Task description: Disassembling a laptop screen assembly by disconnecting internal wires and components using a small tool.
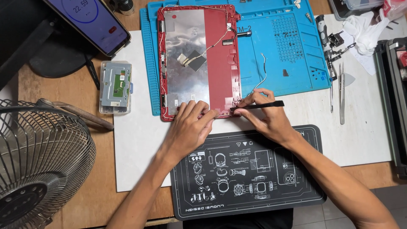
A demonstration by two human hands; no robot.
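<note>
A red laptop lid shell lies open side up on a blue work mat, with a silver metal panel inside it and thin cables along its edges. My left hand presses flat on the shell's near edge. My right hand holds a thin black pry tool, with its tip at the shell's near right corner.
A black printed mat lies under my forearms. A fan stands at the left. A phone, a small clear box with a circuit part, tweezers, a screwdriver and a white cloth lie around.
</note>
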